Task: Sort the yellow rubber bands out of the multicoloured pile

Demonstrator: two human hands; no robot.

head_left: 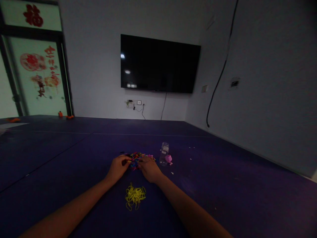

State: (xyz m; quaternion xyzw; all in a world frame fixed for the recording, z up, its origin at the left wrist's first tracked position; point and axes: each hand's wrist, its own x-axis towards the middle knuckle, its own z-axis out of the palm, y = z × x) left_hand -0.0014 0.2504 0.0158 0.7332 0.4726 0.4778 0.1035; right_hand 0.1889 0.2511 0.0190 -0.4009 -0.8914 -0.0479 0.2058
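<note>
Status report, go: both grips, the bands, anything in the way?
Left grip and right grip at multicoloured bands; hold unclear. Yellow bands piled separately, nearer camera. Bottle stands right, outside both grips.

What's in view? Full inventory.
Mixed bands: one pile, many colours, centre
Yellow bands: one pile, yellow, nearer the camera
Jar: one, clear, right of mixed bands
Pink thing: one, pink, beside jar's right
Scraps: several, mostly white, right of jar
Surface: one, purple, under the bands
Walls: two, grey, far and right
Television: one, black, far wall
Cables: several, black, along both walls
Wall plates: several, mostly pale, both walls
Door: one, pale with red decorations, left
Small things: about three, orange, far left
Sheet: one, white, left edge
Left hand: one, bare, mixed bands' left
Right hand: one, bare, mixed bands' right
</note>
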